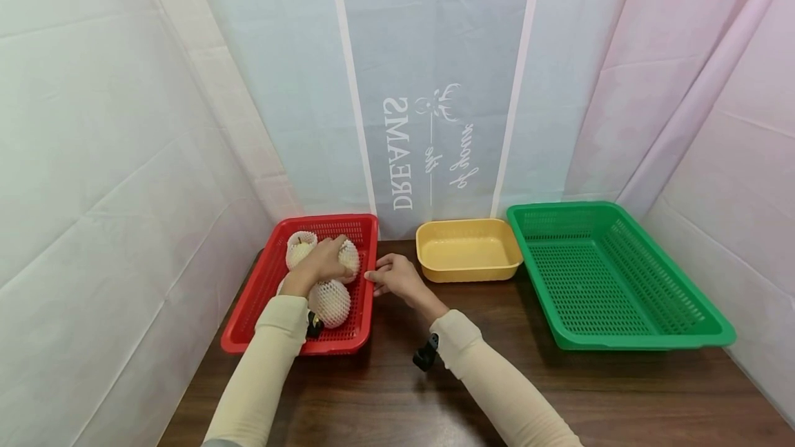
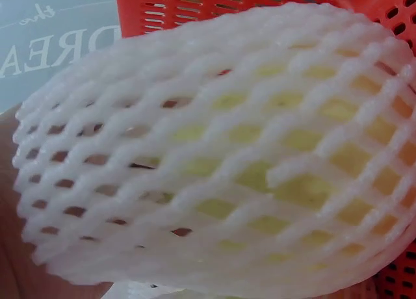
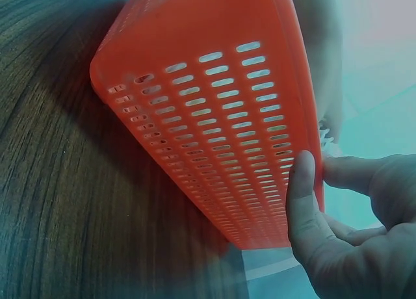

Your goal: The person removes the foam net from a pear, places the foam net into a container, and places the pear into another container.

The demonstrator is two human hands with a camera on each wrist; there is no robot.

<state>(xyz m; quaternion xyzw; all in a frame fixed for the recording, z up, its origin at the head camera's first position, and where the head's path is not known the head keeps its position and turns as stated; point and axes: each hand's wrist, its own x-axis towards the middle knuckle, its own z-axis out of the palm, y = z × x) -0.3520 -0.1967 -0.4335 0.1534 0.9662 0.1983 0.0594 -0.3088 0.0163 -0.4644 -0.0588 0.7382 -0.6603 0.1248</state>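
Observation:
Inside the red basket (image 1: pixel 248 309) lie several pale yellow-green fruits, likely pears, in white foam nets. My left hand (image 1: pixel 319 264) reaches into it, thumb and fingers round a netted pear (image 1: pixel 350 262) near the right wall. Another netted pear (image 1: pixel 332 303) sits nearer the front, below that hand. One more pear (image 1: pixel 301 248) with its stem showing is at the back left. A netted pear (image 2: pixel 260 156) fills the left wrist view and hides most of the hand. My right hand (image 1: pixel 400 278) pinches the basket's right rim, its thumb (image 3: pixel 301 182) against the outer wall.
A yellow bin (image 1: pixel 468 274) stands by the curtain, right of the red basket. Farther right is a large green basket (image 1: pixel 640 342). All stand on a dark wooden table (image 1: pixel 397 392), with cloth walls at the back and both sides.

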